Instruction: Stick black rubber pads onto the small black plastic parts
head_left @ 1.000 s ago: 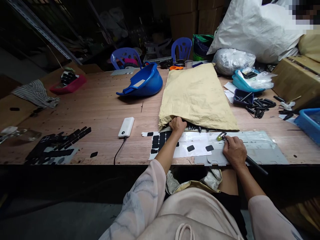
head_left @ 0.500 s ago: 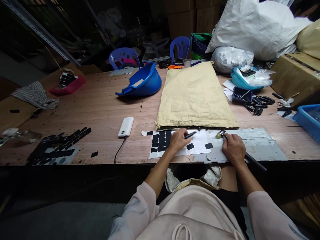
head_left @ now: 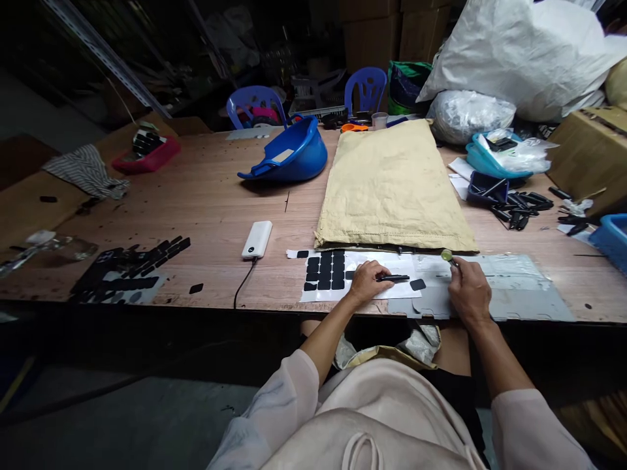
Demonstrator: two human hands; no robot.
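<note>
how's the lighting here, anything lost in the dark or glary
Head view: the table, left hand and right hand are well lit; beyond the chairs, the head view sinks into gloom; same view, shadow under the blue basin, glints on the crinkled plastic bag.

Black slim piece, greenish-tipped tool, white sheet with black patches, pale yellow sack, blue basin, grey-and-white striped cloth

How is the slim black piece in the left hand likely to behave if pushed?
The slim black piece looks stiff: it juts straight from the left hand without visible sag. Its rod-like shape suggests it may roll, and its slimness hints at little weight.
</note>
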